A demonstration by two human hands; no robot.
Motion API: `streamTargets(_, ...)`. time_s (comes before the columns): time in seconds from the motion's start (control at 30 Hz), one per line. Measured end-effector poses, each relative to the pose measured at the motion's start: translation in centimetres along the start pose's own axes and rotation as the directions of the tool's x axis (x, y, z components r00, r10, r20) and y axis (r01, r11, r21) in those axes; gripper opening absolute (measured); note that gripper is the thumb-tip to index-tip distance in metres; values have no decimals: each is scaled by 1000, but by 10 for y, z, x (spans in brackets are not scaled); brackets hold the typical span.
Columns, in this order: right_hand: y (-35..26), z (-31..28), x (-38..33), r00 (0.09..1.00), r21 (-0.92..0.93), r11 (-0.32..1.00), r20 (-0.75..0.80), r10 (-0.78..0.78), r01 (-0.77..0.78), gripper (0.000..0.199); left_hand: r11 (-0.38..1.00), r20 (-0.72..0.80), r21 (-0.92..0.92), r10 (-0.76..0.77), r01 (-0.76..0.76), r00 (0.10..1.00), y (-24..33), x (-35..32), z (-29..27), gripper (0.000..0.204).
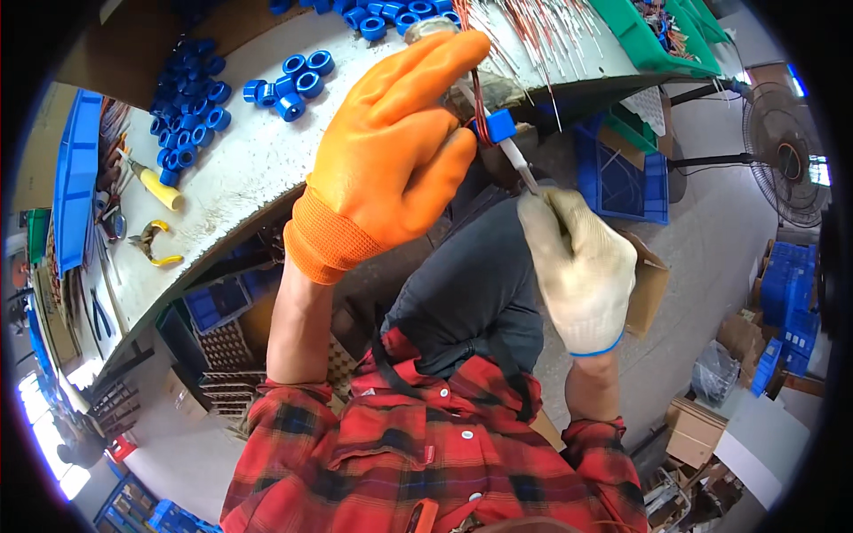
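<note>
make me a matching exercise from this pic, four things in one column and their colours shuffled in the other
Things:
1. left hand's glove
2. right hand's glove
3. ring-shaped parts on the bench
4. screwdriver handle

Colours:
A. yellow
B. off-white
C. orange
D. blue

Pairs: 1-C, 2-B, 3-D, 4-A

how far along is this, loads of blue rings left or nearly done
Done: cannot tell; no finished pile shows. In hand: the left hand holds a blue ring with red wires, and the right hand works a thin tool at it. Left: many loose rings and wires on the bench.
</note>
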State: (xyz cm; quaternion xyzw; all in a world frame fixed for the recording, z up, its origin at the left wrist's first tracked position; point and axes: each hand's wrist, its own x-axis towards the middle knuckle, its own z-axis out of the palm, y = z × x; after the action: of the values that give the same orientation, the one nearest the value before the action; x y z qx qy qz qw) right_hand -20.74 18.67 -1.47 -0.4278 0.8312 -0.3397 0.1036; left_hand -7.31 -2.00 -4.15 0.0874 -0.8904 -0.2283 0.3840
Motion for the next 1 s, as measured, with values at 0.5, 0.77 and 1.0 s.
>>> streamTargets(0.5,-3,-7,9,956,201,944,184,227,-263,18,996,-1,-80,41,-41,999,-9,5,-4,25)
streamTargets(0.77,-16,6,-1,997,-148,988,-56,-46,37,18,997,11,-36,64,-64,998,-8,0,-9,27)
streamTargets(1.0,-22,-4,0,827,332,765,339,449,-552,24,996,-14,-82,25,-26,1000,-4,-9,-9,26)
